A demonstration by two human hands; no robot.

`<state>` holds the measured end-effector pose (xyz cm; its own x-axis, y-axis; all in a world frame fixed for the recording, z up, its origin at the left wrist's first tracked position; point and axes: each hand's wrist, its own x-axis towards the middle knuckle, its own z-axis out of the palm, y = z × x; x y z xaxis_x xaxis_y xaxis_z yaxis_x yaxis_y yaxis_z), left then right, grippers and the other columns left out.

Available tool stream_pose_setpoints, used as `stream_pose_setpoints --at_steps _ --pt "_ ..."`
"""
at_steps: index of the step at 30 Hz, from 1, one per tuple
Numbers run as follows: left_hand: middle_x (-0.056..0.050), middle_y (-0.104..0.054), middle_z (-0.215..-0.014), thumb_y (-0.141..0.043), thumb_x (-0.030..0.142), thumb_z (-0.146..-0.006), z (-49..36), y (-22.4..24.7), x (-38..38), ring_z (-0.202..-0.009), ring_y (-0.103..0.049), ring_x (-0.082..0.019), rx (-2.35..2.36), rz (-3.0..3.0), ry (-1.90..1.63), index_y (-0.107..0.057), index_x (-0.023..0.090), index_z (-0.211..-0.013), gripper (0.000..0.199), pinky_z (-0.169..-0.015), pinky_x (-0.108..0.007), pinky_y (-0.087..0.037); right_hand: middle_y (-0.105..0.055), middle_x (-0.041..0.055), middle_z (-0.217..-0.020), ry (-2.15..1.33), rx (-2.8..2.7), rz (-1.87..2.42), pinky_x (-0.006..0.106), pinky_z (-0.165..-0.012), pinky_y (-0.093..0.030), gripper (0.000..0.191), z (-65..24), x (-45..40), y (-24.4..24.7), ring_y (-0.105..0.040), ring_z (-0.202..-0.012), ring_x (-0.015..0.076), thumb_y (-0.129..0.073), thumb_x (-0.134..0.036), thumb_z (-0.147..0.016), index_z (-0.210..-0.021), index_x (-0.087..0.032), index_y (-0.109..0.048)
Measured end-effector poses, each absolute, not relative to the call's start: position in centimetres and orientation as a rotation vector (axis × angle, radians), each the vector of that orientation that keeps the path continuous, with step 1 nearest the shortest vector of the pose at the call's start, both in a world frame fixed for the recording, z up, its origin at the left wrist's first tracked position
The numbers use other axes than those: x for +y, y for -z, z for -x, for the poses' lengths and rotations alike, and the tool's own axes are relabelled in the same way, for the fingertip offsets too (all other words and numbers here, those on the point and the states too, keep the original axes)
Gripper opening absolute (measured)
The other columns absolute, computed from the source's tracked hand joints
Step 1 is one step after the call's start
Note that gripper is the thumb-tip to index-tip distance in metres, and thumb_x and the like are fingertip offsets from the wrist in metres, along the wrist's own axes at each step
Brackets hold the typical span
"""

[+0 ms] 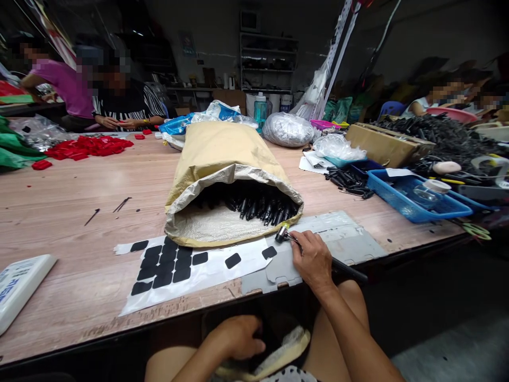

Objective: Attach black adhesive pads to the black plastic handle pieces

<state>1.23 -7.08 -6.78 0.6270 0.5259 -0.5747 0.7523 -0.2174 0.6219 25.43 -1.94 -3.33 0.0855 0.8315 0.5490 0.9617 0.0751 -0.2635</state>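
My right hand (314,260) is closed around a small hammer (283,233) with a shiny metal head and a black handle, resting at the table edge. The hammer head lies just in front of the mouth of a large tan paper sack (228,148). Inside the sack, many black slim parts (262,207) are heaped. My left hand (240,337) hangs over my lap, thumb and forefinger apart, with nothing visible between them. Close to it is the rim of a second tan sack (286,353). A white backing sheet (214,278) with black rounded stickers (163,265) lies before the large sack.
A grey board (338,236) lies right of the sheet. Farther right are a blue basket (413,199), a cardboard box (385,146) and a black heap (429,130). Red parts (87,147) lie far left; a white box (24,286) is near left. Other people sit beyond.
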Motion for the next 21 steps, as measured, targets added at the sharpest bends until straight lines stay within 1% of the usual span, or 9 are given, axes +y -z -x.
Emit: stream_pose_setpoints --at_steps 2,3,5,8,10,12,14,17,21 --pt "-0.006 -0.076 -0.093 -0.068 0.052 -0.077 -1.2 2.4 -6.2 -0.085 -0.071 -0.028 0.725 -1.911 0.307 -0.075 0.028 -0.112 0.043 -0.074 -0.037 -0.053 -0.065 0.0051 -0.095 0.291 -1.766 1.775 0.034 -0.08 -0.037 0.025 -25.4 -1.9 3.4 -0.052 -0.089 0.0215 -0.053 -0.022 -0.093 -0.113 -0.024 -0.068" --pt "-0.003 -0.076 -0.09 -0.066 0.056 -0.08 -1.2 0.3 -5.3 -0.077 -0.069 -0.022 0.625 -1.825 0.242 -0.072 0.029 -0.115 0.044 -0.069 -0.031 -0.053 -0.065 0.0051 -0.095 0.294 -1.767 1.773 0.033 -0.08 -0.037 0.025 -25.4 -1.9 3.4 -0.052 -0.089 0.0215 -0.053 -0.022 -0.093 -0.113 -0.024 -0.068" --pt "-0.002 -0.073 -0.088 -0.062 0.055 -0.086 -1.4 -3.1 -2.5 -0.07 -0.066 -0.017 0.655 -1.693 -0.005 -0.071 0.025 -0.112 0.04 -0.064 -0.027 -0.051 -0.065 0.005 -0.094 0.3 -1.768 1.767 0.033 -0.08 -0.037 0.025 -25.5 -1.9 3.5 -0.052 -0.089 0.0214 -0.053 -0.023 -0.093 -0.113 -0.023 -0.068" --pt "-0.004 -0.072 -0.091 -0.058 0.05 -0.09 -2.0 -4.6 3.5 -0.079 -0.065 -0.018 1.167 -1.805 -0.602 -0.071 0.021 -0.1 0.033 -0.071 -0.029 -0.05 -0.066 0.005 -0.095 0.306 -1.764 1.751 0.034 -0.08 -0.037 0.025 -25.6 -1.8 3.5 -0.052 -0.088 0.0212 -0.053 -0.023 -0.093 -0.113 -0.024 -0.068" --pt "-0.006 -0.073 -0.093 -0.059 0.042 -0.09 -2.6 -3.7 7.6 -0.086 -0.066 -0.021 1.541 -1.854 -0.828 -0.07 0.019 -0.097 0.027 -0.077 -0.031 -0.049 -0.066 0.0049 -0.095 0.301 -1.763 1.748 0.034 -0.08 -0.038 0.024 -25.7 -1.8 3.5 -0.053 -0.088 0.0212 -0.054 -0.023 -0.093 -0.112 -0.024 -0.068" --pt "-0.007 -0.073 -0.091 -0.06 0.036 -0.087 -3.3 -2.3 10.8 -0.088 -0.067 -0.022 1.801 -1.867 -0.847 -0.069 0.019 -0.095 0.021 -0.08 -0.031 -0.048 -0.066 0.0049 -0.095 0.289 -1.767 1.749 0.033 -0.08 -0.038 0.024 -25.7 -1.8 3.5 -0.053 -0.089 0.0212 -0.054 -0.022 -0.093 -0.112 -0.024 -0.068" --pt "-0.008 -0.074 -0.091 -0.062 0.035 -0.085 -3.9 -1.2 12.7 -0.088 -0.067 -0.023 1.926 -1.859 -0.785 -0.069 0.019 -0.094 0.02 -0.078 -0.031 -0.047 -0.066 0.0048 -0.095 0.276 -1.771 1.752 0.033 -0.081 -0.039 0.024 -25.7 -1.8 3.4 -0.054 -0.09 0.0213 -0.054 -0.022 -0.093 -0.113 -0.023 -0.068" --pt "-0.009 -0.074 -0.094 -0.064 0.035 -0.081 -4.3 -0.7 13.6 -0.089 -0.067 -0.025 1.978 -1.842 -0.721 -0.07 0.021 -0.092 0.019 -0.073 -0.031 -0.046 -0.066 0.0048 -0.095 0.266 -1.768 1.76 0.033 -0.081 -0.039 0.024 -25.7 -1.8 3.3 -0.054 -0.09 0.0214 -0.054 -0.022 -0.093 -0.113 -0.023 -0.068" --pt "-0.008 -0.075 -0.092 -0.066 0.035 -0.078 -3.2 -1.7 12.1 -0.088 -0.066 -0.025 1.986 -1.834 -0.673 -0.071 0.023 -0.088 0.017 -0.068 -0.031 -0.042 -0.066 0.0043 -0.096 0.251 -1.766 1.772 0.033 -0.082 -0.039 0.024 -25.6 -1.8 3.3 -0.054 -0.09 0.0215 -0.055 -0.022 -0.093 -0.112 -0.024 -0.068"
